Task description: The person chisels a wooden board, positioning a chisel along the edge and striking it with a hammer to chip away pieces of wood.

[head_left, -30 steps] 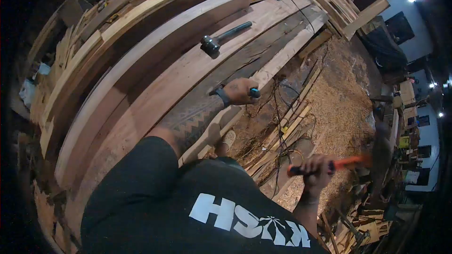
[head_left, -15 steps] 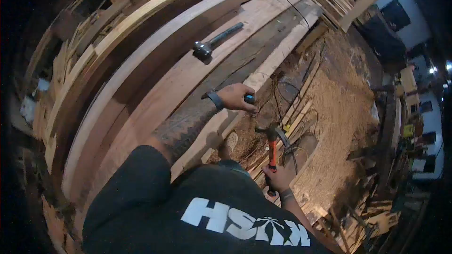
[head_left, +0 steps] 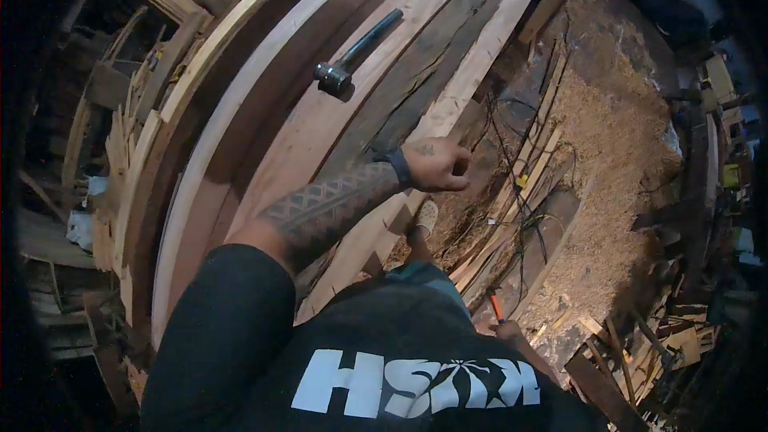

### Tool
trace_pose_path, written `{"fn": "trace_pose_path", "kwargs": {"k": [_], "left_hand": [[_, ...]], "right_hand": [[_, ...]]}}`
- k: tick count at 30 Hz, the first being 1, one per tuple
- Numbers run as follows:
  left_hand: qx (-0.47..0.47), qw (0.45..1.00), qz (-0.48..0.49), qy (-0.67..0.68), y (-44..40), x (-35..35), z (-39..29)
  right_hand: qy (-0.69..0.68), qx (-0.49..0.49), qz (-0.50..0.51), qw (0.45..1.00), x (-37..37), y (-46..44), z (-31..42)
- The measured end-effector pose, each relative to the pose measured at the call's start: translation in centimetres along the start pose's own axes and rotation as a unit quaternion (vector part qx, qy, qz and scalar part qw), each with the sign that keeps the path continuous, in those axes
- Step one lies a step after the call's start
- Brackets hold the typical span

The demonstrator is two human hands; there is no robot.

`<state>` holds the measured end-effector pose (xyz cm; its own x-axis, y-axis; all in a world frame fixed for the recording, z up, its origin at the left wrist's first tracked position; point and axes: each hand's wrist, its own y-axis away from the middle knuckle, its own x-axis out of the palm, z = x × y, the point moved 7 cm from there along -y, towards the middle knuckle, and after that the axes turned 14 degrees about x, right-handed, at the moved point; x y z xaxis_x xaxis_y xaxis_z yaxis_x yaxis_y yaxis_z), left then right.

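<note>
My left hand is curled above the edge of a pale plank, its fingers closed; what they hold, if anything, is hidden. Low by my right side, my right hand is closed around a hammer; only part of its orange handle shows clearly. A small sledgehammer with a dark handle lies on a wide reddish plank, beyond my left forearm.
Thick curved timbers stand along the left. Sawdust covers the floor at right, beside thin wood strips and tangled black cables. Scrap wood lies at lower right.
My right hand has drawn the hammer down and back toward my body. My left hand has shifted slightly right, and the blue-ended thing in its fingers no longer shows. The view has tilted downward.
</note>
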<state>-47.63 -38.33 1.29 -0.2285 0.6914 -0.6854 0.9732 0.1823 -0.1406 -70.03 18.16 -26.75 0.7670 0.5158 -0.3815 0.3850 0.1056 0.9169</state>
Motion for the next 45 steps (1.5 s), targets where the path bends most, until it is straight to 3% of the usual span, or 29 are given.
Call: {"fn": "trace_pose_path", "kwargs": {"k": [3,4,9,12,14,17,18,24,27,30,36,39,42,43,45], "left_hand": [[-0.036,0.998,0.015,-0.056,0.3,-0.5,-0.7],[-0.047,0.996,0.023,-0.067,0.3,-0.5,-0.9],[-0.077,0.992,0.037,-0.090,0.2,-0.1,-0.9],[0.046,0.981,-0.075,-0.173,0.0,0.4,-0.6],[0.076,0.967,-0.102,-0.219,0.1,0.3,-1.2],[0.015,0.989,-0.027,-0.148,-0.4,0.8,-0.7],[-0.024,0.995,0.018,-0.099,-0.5,1.4,-0.2],[-0.036,0.994,0.026,-0.104,-0.6,2.1,0.1],[-0.044,0.990,0.077,-0.110,-1.0,2.6,0.3],[-0.063,0.991,0.060,-0.102,-1.0,2.7,0.2],[-0.068,0.994,0.056,-0.068,-0.9,2.2,0.4],[-0.040,0.997,-0.021,-0.057,0.7,-0.5,-0.4],[0.046,0.994,-0.083,-0.050,2.0,-1.6,-2.0],[0.045,0.997,-0.022,-0.056,2.0,-1.0,-1.5],[0.021,0.998,-0.018,-0.058,1.9,-0.6,-1.0]], "right_hand": [[-0.014,0.102,0.022,0.994,-0.9,1.0,0.3],[0.076,-0.023,-0.043,0.996,-1.5,0.6,2.7],[-0.065,0.024,-0.053,0.996,-4.6,0.3,9.0],[-0.077,-0.020,-0.051,0.996,-6.6,2.0,14.3],[-0.053,-0.054,-0.061,0.995,-8.7,4.7,18.2],[-0.109,-0.079,-0.042,0.990,-9.8,6.9,20.5],[-0.142,-0.082,-0.031,0.986,-9.8,7.2,20.6],[-0.130,-0.100,-0.071,0.984,-6.9,1.2,16.2],[-0.123,-0.042,-0.016,0.991,-7.0,1.9,14.7],[-0.156,0.025,0.022,0.987,-7.2,3.1,13.7],[-0.132,0.049,-0.010,0.990,-7.9,2.4,12.3],[-0.131,0.079,0.000,0.988,-7.0,0.3,11.6],[-0.199,0.033,0.022,0.979,-6.7,0.8,12.3],[-0.177,0.048,0.019,0.983,-6.9,1.3,12.4],[-0.134,0.074,0.014,0.988,-7.1,2.0,12.8]]}}
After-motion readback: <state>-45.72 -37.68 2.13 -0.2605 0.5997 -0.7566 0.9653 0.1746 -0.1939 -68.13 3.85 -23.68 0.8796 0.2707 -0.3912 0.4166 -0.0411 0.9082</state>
